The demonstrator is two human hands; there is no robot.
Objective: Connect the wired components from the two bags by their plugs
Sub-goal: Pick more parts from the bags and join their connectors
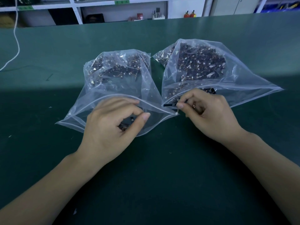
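Note:
Two clear zip bags lie side by side on the green table, each full of small dark wired components with white plugs. At the mouth of the left bag (113, 88), my left hand (112, 125) is closed around a dark wired component (127, 123). My right hand (209, 112) rests at the mouth of the right bag (235, 78) and pinches another black wired component (170, 105). Its small white plug (176, 113) hangs just below my fingertip. The two hands are a short gap apart.
The green table mat (154, 159) stretches wide in front of and behind the bags. A white cable (16, 39) trails down at the far left. White shelving (97, 12) with small items stands beyond the table's far edge.

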